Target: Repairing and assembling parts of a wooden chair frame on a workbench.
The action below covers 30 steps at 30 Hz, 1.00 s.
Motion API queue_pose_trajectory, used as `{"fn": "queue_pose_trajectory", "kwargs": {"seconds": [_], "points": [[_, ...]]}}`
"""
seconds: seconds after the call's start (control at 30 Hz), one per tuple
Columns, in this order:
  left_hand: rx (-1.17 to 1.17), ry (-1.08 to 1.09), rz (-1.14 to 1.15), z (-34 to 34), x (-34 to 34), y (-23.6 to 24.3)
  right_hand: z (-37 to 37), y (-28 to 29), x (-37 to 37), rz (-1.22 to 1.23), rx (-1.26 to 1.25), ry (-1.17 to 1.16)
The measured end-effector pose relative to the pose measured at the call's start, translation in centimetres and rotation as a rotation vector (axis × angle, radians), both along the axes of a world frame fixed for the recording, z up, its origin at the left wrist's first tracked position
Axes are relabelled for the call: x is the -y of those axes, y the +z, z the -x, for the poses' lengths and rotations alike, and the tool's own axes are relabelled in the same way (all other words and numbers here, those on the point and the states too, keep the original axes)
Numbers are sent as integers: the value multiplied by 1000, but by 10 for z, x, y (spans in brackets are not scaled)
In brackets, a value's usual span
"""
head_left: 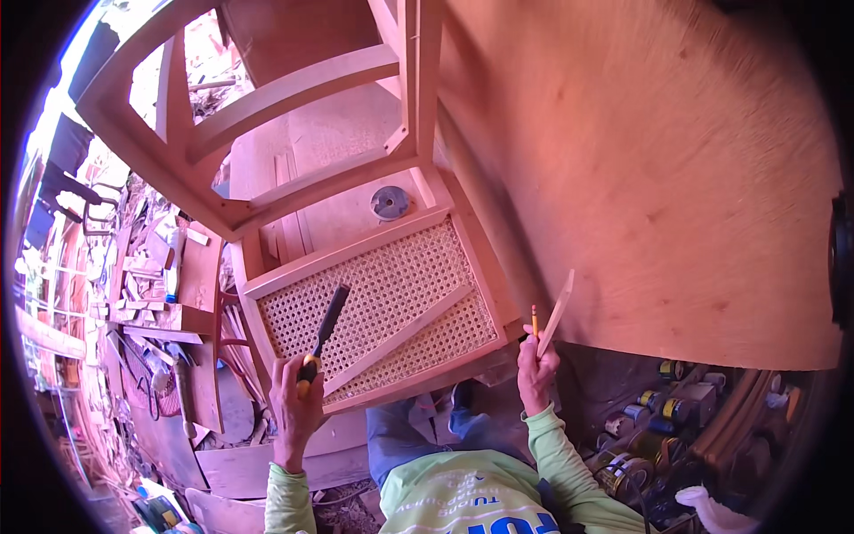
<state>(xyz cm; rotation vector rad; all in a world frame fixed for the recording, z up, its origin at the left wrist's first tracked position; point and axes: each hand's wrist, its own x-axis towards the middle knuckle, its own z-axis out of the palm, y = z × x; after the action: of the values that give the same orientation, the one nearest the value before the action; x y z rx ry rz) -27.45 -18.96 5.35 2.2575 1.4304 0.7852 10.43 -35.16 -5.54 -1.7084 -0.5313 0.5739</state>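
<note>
My left hand [296, 400] is closed round the yellow-and-black handle of a chisel [333, 318]. Its dark, flat blade points up and away over a woven cane panel [382, 276] set in a wooden frame. Across the cane lies a loose wooden strip [400, 338], slanting up to the right. Right of the panel, my right hand [537, 369] grips a pencil [535, 319] together with a thin, pointed piece of wood [559, 311]; both point upward. Beyond the cane rises a wooden chair frame [298, 96] with a curved rail.
A round grey disc [390, 203] rests on the wooden surface behind the cane. One large plywood sheet [658, 196] fills the right side. Below it stand several cans [654, 418] and rods. At left, a hammer [185, 392] lies near wood scraps [147, 276].
</note>
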Motion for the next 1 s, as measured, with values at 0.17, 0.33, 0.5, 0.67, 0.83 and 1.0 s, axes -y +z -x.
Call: {"fn": "queue_pose_trajectory", "kwargs": {"seconds": [0.17, 0.33, 0.5, 0.67, 0.83, 1.0], "points": [[39, 122, 73, 19, 40, -8, 8, -3, -37, -63, -36, 33], [473, 510, 189, 33, 92, 8, 43, 18, -132, -277, 225, 89], [159, 580, -222, 70, 57, 13, 22, 82, -190, -477, 79, 131], [254, 1020, -364, 144, 46, 37, 26, 83, -214, -367, -71, 346], [16, 1277, -240, 269, -30, 13, 27, 69, -204, -188, -91, 379], [-70, 1166, -300, 329, -119, -37, 82, 66, -166, -163, -401, 381]]}}
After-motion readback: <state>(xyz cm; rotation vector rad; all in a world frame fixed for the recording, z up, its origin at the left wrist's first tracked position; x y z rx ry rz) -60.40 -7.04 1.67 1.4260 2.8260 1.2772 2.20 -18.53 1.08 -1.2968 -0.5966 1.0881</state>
